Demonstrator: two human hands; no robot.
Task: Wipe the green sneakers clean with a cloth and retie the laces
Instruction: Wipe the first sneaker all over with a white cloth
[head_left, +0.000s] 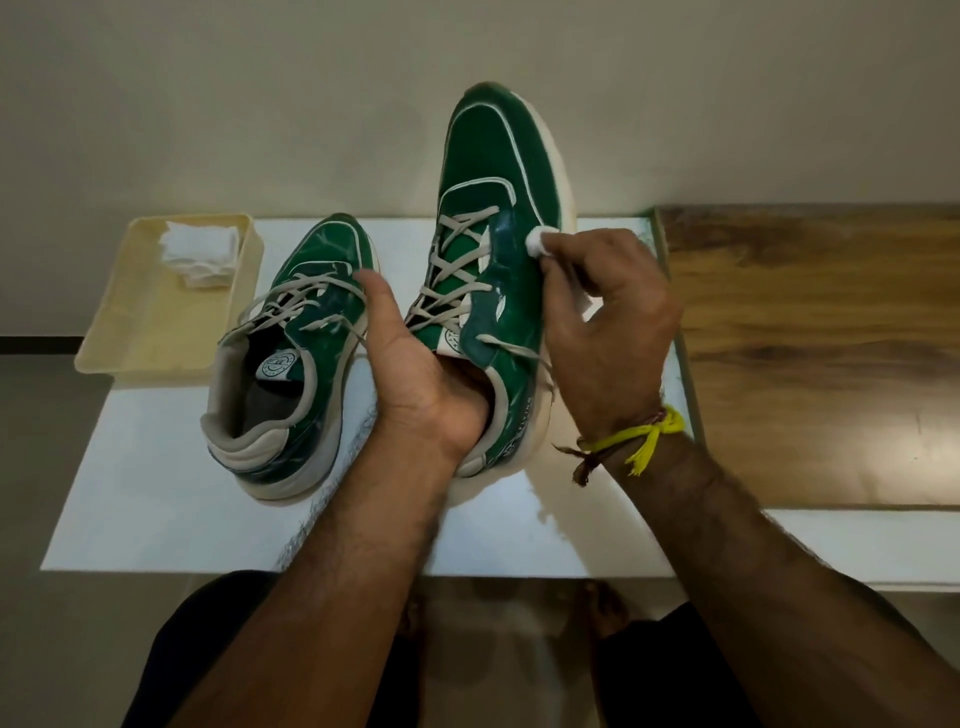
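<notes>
Both my forearms come up from the bottom of the frame, bare, no sleeves, w/ dark hair along them. On my right wrist (631, 441), right of centre, there's a bright yellow thread (644, 436) tied round, knot on the outer side w/ frayed ends hanging down. Just beside it, a thinner reddish-brown thread (584, 460), its loose end trailing toward frame centre. Left wrist (415, 447): nothing on it. No rings visible on my left hand (415, 364) or right hand (608, 322). Bottom of frame: dark shorts or trousers (171, 660) on both legs, can't tell which, & bare toes (602, 608) between.
</notes>
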